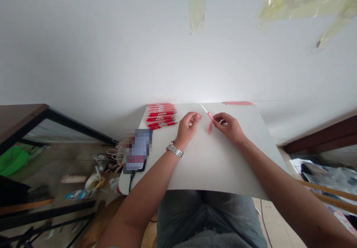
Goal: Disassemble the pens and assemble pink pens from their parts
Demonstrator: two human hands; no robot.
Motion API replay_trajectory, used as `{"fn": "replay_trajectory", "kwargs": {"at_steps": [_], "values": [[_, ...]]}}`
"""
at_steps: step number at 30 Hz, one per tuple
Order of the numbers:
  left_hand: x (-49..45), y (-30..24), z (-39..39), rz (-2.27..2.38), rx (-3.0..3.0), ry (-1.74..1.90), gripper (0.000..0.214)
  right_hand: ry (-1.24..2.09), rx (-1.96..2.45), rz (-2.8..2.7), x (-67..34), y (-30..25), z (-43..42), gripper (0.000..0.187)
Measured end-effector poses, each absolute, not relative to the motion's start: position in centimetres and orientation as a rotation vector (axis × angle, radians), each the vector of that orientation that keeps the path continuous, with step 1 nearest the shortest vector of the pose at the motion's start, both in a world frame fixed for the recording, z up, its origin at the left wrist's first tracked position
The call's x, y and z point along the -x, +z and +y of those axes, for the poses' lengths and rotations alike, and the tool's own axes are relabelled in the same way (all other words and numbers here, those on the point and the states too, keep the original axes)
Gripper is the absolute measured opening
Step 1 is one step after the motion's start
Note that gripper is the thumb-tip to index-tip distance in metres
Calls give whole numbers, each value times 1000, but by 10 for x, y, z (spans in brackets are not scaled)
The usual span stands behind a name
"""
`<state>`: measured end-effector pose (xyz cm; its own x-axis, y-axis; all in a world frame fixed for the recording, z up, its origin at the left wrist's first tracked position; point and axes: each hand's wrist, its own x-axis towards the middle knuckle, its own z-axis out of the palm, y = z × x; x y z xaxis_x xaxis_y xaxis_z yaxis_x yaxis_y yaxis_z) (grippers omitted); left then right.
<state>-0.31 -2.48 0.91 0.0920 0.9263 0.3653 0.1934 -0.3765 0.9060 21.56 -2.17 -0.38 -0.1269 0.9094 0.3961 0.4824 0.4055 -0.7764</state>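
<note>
Hold the thin refill point(206, 112) steady in your pinching right hand point(229, 126), with your left hand point(188, 126), fingertips pinched on something too small to tell, close by.

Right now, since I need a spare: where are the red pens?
Head view: the red pens lie at the far left corner of the table, beyond the phone, left of the left hand.

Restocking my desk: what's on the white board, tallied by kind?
Pens in the row: about 8, too small to be sure
Refill in the right hand: 1
Loose red parts: 2
Phone: 1
Total: about 12
</note>
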Motion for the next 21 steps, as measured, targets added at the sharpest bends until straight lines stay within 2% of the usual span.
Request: {"fn": "replay_trajectory", "kwargs": {"at_steps": [9,16,21], "values": [[4,12,-29,1082,-2214,1119,24,564,1235,-1696,-218,-2,-21,24],[2,7,-29,1103,-2384,978,20,566,1233,-1677,-219,-5,-19,25],[8,6,-24,1306,-2395,1013,18,564,1246,-1671,-218,-4,-19,27]]}}
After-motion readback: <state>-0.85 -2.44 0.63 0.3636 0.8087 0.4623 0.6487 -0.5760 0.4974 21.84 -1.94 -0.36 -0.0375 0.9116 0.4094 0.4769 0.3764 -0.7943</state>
